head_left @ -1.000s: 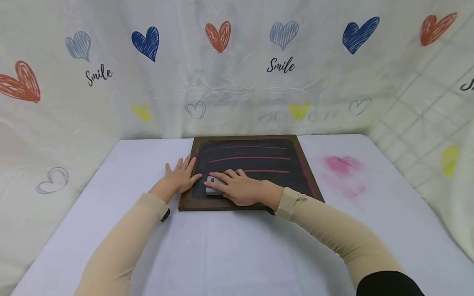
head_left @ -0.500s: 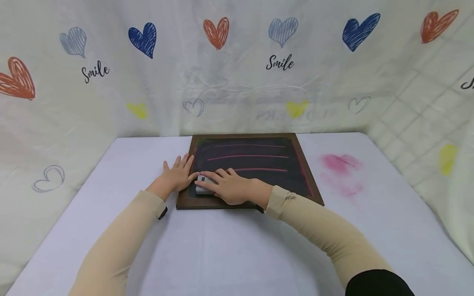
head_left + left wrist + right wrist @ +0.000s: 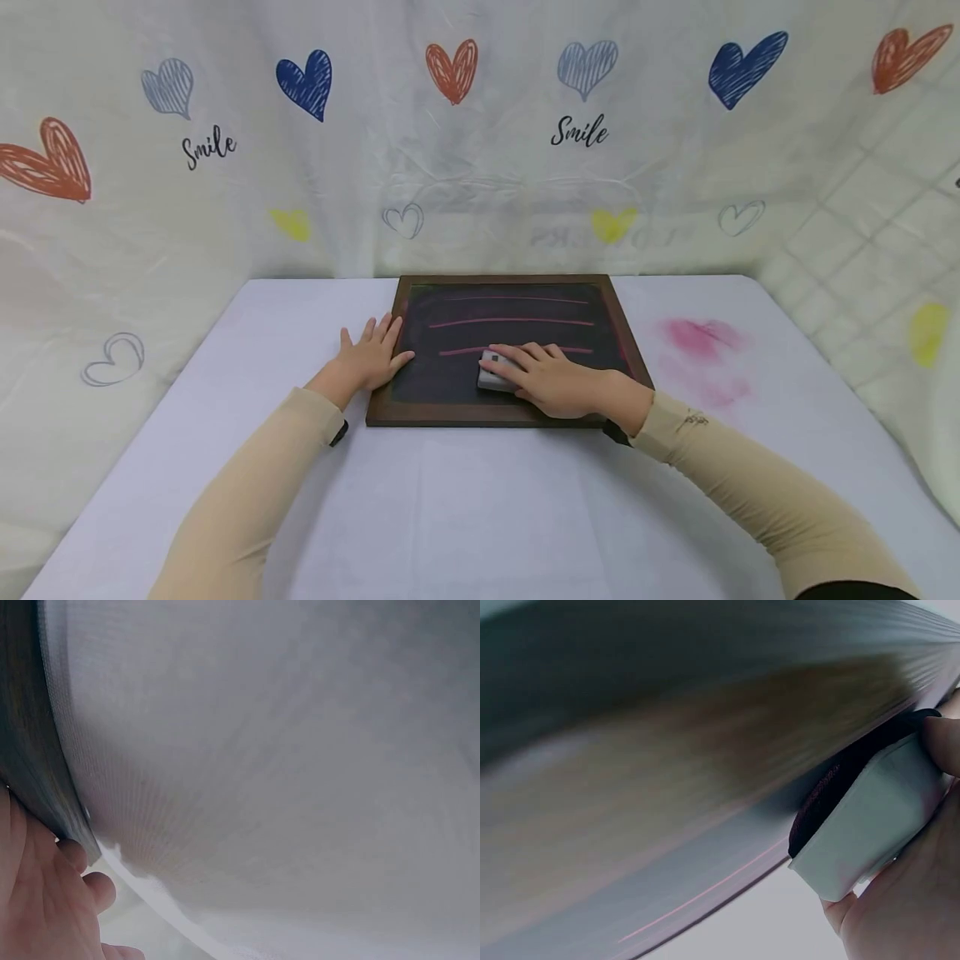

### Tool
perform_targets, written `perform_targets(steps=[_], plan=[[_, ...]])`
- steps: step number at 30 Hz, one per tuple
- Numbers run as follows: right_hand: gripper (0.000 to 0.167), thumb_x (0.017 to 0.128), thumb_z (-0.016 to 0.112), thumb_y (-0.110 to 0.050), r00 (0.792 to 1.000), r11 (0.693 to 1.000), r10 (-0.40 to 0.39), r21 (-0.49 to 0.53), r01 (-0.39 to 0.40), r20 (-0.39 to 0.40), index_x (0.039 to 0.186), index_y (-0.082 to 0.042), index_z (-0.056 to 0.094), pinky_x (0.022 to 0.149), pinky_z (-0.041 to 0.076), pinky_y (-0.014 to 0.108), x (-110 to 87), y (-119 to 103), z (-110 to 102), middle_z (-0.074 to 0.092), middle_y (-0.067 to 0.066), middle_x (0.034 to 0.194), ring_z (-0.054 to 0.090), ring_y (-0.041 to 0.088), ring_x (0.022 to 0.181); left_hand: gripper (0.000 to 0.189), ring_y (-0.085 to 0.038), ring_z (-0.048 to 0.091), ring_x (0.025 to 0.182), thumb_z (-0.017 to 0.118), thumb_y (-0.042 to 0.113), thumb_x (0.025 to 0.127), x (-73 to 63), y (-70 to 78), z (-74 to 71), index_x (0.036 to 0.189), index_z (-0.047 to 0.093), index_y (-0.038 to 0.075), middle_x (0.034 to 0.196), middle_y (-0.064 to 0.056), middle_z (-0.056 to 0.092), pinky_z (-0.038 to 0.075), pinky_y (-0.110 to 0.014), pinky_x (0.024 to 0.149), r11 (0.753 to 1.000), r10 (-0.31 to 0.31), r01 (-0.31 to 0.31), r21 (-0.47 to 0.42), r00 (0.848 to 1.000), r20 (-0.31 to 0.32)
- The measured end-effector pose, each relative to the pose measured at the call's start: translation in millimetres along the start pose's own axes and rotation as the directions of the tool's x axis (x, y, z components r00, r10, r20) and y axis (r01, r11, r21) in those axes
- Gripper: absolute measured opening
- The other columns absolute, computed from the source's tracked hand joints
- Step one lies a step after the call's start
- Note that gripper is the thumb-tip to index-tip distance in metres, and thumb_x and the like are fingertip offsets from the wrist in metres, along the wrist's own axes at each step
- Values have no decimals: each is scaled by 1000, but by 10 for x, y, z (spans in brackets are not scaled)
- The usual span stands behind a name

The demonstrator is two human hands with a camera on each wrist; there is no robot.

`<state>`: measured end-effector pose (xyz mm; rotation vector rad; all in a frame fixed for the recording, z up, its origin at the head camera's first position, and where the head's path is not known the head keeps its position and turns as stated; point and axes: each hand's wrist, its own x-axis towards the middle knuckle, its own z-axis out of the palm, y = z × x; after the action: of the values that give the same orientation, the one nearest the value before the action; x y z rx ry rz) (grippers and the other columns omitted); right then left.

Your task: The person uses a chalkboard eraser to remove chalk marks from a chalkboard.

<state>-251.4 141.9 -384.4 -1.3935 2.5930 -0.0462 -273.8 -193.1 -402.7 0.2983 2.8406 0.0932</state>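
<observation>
Grey eraser (image 3: 495, 382), pinched by the right hand (image 3: 566, 387), sits low on the chalkboard (image 3: 438, 385); the left hand (image 3: 366, 360), fingers spread, rests on its left edge. Wiping seems underway; the pink lines (image 3: 513, 320) call for firm, level strokes.

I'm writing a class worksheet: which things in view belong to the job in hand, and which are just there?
In the job:
black rectangular board with brown frame
three thin pink lines
grey block eraser with dark pad
left hand
right hand

Just there:
white cloth-covered table
pink smudges
white heart-printed backdrop
</observation>
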Motion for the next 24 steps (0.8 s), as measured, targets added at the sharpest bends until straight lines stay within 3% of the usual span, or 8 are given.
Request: perform_targets(steps=[9, 14, 19, 24], plan=[[65, 108, 53, -15, 993, 999, 50, 27, -47, -112, 164, -19, 20, 100, 37, 57, -579, 277, 59, 20, 13, 167, 39, 35, 137, 77, -41, 0, 155, 30, 51, 111, 8, 3, 8, 165, 1, 4, 171, -19, -2, -1, -72, 115, 1000, -7, 7, -4, 1000, 5], [66, 107, 54, -13, 987, 995, 97, 34, -93, -130, 163, -18, 21, 96, 36, 54, -826, 393, 76, 23, 14, 165, 40, 35, 134, 77, -41, 0, 155, 30, 51, 111, 14, -2, 1, 165, 1, 4, 170, -19, -2, -1, -72, 115, 1000, -6, 6, 0, 1000, 6], [67, 107, 53, -11, 984, 991, 122, 63, -115, -130, 164, -19, 19, 99, 34, 57, -989, 460, 97, 21, 13, 166, 38, 34, 135, 77, -41, 1, 155, 30, 51, 111, 22, -4, 3, 165, 2, 3, 170, -19, -2, -1, -72, 115, 1000, -2, 2, 2, 1000, -3], [68, 106, 55, -9, 981, 994, 101, 57, -93, -166, 164, -19, 21, 97, 35, 56, -1023, 481, 141, 22, 13, 165, 39, 33, 134, 78, -41, 1, 155, 30, 51, 111, 22, -5, 10, 165, 2, 3, 170, -19, -1, -1, -72, 115, 1000, -2, 2, 0, 1000, 0]])
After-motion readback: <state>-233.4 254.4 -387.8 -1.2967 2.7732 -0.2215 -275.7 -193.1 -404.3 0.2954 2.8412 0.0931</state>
